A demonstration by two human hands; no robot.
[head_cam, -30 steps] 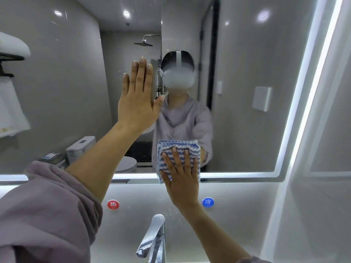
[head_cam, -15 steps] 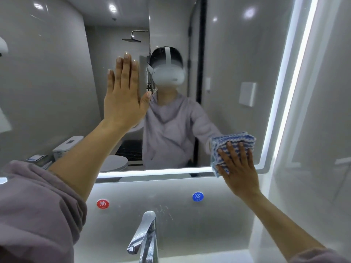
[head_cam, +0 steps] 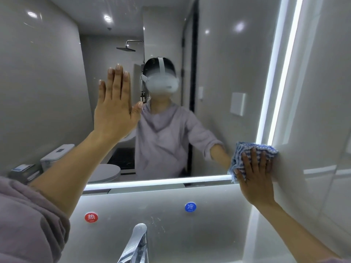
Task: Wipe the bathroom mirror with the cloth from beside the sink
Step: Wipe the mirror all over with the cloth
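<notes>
1. Our right hand (head_cam: 254,177) lies flat on the blue-and-white cloth (head_cam: 247,149), fingers straight and spread. It presses the cloth to the glass and does not clutch it. The cloth sits at the lower right corner of the mirror (head_cam: 218,63), covering the spot where the mirror's lit strip (head_cam: 152,181) along the bottom meets the one up the right side.
2. Our left hand (head_cam: 115,111) holds nothing. Its palm is flat on the glass with the fingers straight and close together, left of the mirror's middle.
3. In this corner we judge that even pressure matters most, so we push through the whole palm and not only the fingertips. That way the folded cloth stays flat and its loose left edge does not bunch.
4. We work the cloth right into the angle of the mirror's corner, where grime tends to collect. From there the sensible line is up the mirror's right edge, each pass overlapping the one beside it.
5. The bracing palm will probably leave a print on the glass. We plan to wipe that patch of the mirror last, or to lean more lightly.
6. The tap (head_cam: 136,242) stands below the mirror's bottom edge, so we keep our forearm high enough to clear it.
</notes>
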